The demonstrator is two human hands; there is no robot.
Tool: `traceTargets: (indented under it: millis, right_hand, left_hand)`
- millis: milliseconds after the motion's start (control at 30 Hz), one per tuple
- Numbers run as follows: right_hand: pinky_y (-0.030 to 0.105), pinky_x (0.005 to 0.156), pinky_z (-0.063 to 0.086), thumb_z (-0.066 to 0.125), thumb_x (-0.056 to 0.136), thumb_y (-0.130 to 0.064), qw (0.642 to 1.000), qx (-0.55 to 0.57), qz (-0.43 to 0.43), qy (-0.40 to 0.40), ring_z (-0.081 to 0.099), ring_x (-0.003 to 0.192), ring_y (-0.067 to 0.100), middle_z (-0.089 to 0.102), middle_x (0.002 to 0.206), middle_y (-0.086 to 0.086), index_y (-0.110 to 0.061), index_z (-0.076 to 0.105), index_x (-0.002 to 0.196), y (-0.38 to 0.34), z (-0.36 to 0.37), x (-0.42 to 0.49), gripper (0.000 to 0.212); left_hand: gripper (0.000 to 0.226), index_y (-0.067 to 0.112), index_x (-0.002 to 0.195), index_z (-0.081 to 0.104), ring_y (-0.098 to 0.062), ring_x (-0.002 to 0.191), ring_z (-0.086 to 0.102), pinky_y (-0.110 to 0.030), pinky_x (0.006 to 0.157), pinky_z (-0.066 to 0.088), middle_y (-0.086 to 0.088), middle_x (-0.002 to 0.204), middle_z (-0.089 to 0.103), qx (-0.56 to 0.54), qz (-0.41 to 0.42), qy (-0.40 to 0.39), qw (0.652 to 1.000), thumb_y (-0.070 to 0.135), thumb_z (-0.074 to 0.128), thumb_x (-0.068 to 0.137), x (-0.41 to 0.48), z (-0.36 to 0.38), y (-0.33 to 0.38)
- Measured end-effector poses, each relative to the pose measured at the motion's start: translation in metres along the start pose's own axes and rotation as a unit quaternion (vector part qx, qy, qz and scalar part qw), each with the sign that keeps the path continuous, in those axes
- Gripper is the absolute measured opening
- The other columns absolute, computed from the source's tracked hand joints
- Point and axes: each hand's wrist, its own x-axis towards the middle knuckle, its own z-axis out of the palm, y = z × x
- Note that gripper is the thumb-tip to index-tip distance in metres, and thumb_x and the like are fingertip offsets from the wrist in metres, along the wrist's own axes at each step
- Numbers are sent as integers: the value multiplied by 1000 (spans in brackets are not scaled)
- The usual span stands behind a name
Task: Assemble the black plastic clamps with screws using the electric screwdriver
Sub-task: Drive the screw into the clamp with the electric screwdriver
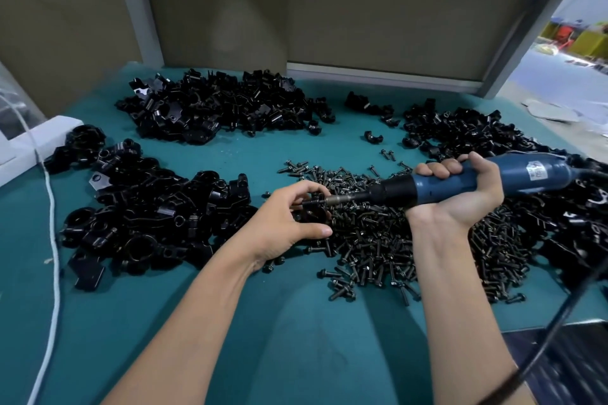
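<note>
One black clamp [314, 207] is pinched by the fingers [304, 187] of the left hand [286, 220] and met by the electric screwdriver [493, 179] gripped in the right hand [460, 189], while heaps of screws [378, 240] and clamps [148, 217] around the fingers are judged left to assemble.

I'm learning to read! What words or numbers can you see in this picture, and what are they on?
White sticker on the blue screwdriver: has dark marks, too blurred to read.
Nothing else here carries words or numbers that can be read.
</note>
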Motion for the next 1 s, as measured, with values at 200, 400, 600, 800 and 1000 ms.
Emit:
traceTargets:
  millis: [200,400,600,800,1000]
  right_hand:
    - [19,47,37,52,86,-18,1000,3,-4,20,39,43,10,44,54,-7,-16,48,65,3,-1,-2,21]
    - [19,47,37,52,86,-17,1000,7,-3,24,40,42,9,45,53,-8,-16,49,65,3,-3,-2,21]
    - [19,47,37,54,85,-18,1000,15,-14,21,41,41,10,45,53,-7,-16,51,64,1,-7,-1,22]
    - [18,48,37,54,85,-19,1000,17,-16,20,41,41,10,45,53,-7,-16,50,63,1,-8,-1,23]
    - [19,47,38,54,85,-19,1000,20,-11,21,42,41,10,45,53,-7,-16,50,62,0,-8,-1,23]
  left_hand:
    - [47,44,94,66,4,84,65,-20,77,44,10,94,72,8,-4,10,1000,6,84,74,-1,0,0]
    - [45,44,95,63,4,83,64,-12,72,42,12,93,70,43,10,0,999,8,83,76,-1,-1,1]
    - [46,46,95,61,8,82,61,-17,73,42,15,93,67,58,23,8,998,10,83,76,0,4,1]
    - [45,44,99,59,-1,99,60,-18,80,42,12,104,66,74,34,13,997,11,81,78,0,6,-1]
    - [44,40,102,59,-11,104,60,-36,95,47,10,106,65,91,46,17,995,11,81,79,0,7,-1]
